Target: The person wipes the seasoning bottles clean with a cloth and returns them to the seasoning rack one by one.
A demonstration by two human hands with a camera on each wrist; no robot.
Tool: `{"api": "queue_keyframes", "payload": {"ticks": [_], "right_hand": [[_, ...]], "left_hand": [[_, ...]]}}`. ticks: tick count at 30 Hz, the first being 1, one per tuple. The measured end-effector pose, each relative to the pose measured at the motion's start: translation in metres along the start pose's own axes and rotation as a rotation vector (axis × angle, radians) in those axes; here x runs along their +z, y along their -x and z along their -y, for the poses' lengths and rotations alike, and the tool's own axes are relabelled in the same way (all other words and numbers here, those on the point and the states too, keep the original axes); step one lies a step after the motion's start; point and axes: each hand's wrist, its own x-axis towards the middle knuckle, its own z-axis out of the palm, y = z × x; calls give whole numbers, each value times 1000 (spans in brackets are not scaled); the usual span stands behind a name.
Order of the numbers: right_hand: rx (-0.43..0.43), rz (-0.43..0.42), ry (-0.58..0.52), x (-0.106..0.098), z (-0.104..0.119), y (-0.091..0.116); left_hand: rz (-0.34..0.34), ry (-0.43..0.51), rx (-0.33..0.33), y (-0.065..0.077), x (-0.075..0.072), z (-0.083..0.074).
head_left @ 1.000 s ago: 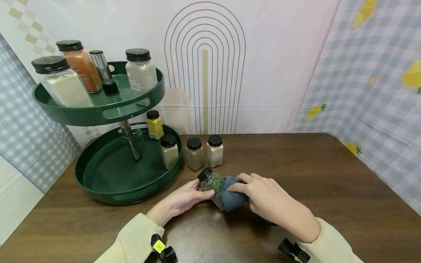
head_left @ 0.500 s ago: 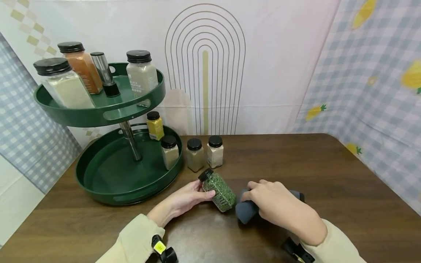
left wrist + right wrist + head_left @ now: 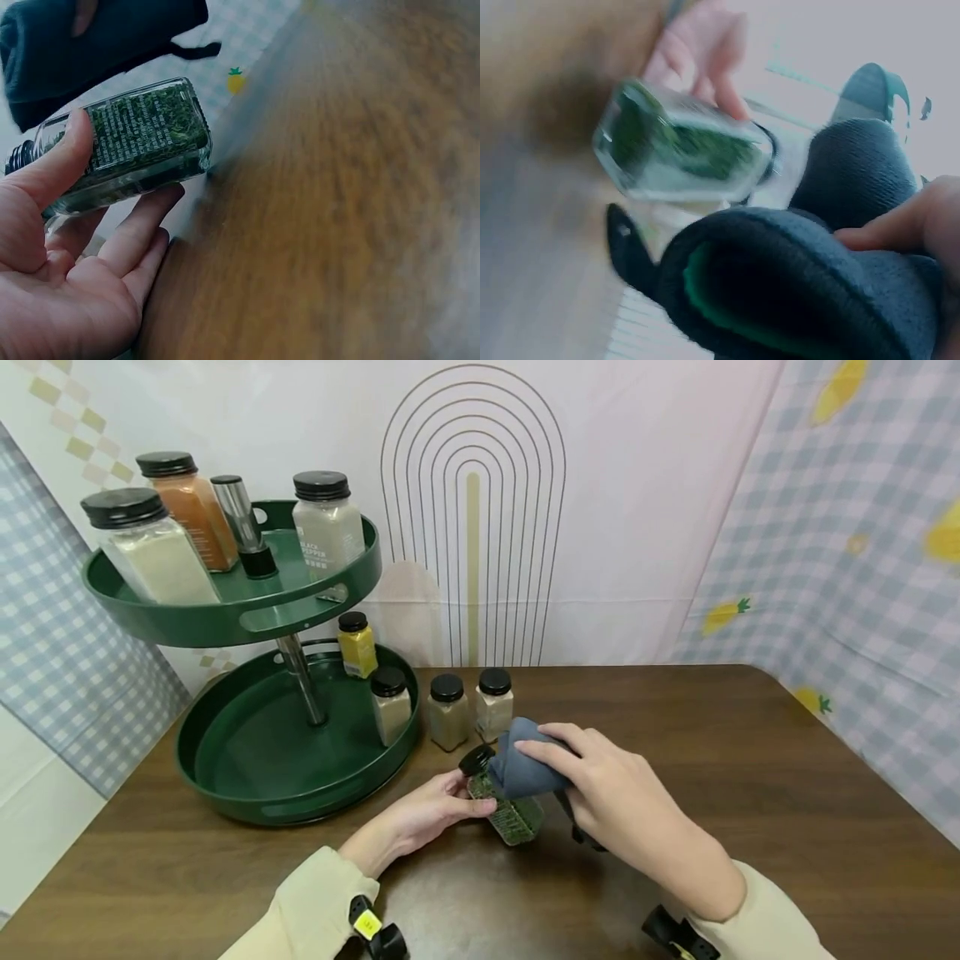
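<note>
My left hand (image 3: 423, 814) grips a clear jar of dried green herbs (image 3: 519, 822), tilted above the table with its black lid toward the upper left. In the left wrist view the thumb lies across the printed side of the herb jar (image 3: 142, 135), with fingers beneath. A folded blue-grey cloth (image 3: 525, 768) is held in my right hand (image 3: 626, 797) and covers part of the jar near its lid in the head view. The right wrist view shows the rolled cloth (image 3: 855, 161) with a black tab and a green inner edge, beside the blurred jar (image 3: 705, 154).
A two-tier green rack (image 3: 292, 814) stands at the left. Large spice jars and a metal-topped grinder (image 3: 246, 527) occupy its upper tray; a yellow jar (image 3: 357, 647) and a beige jar (image 3: 391, 710) sit below. Two small jars (image 3: 448, 714) stand on the table (image 3: 720, 760) beside it.
The cloth first moved right, away from the herb jar's base, then back up and left over its lid end. My left hand has kept its grip nearly in place.
</note>
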Motion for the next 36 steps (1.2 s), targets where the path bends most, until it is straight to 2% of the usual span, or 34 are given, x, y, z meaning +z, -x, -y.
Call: {"api": "queue_keyframes", "payload": {"ticks": [2,8,12,16,23,29,33,36], "right_hand": [[-13,6,-6,7,3,-1],[-44,100,7,17,6,0],[-68,152,10,13,3,3],[-73,247,1,7,0,5],[-68,362,-5,2,-3,7],[-29,467,-17,-1,-5,7],[-17,501,-10,-4,-8,9],[-5,480,-4,-10,-11,10]], "left_hand": [[8,-3,7,0,-1,1],[34,7,29,0,-1,2],[13,12,2,-1,0,2],[-13,10,-7,-1,1,1],[-13,6,1,-1,1,1],[-10,2,7,-1,0,1],[-6,2,9,0,1,1],[1,2,14,0,1,1]]}}
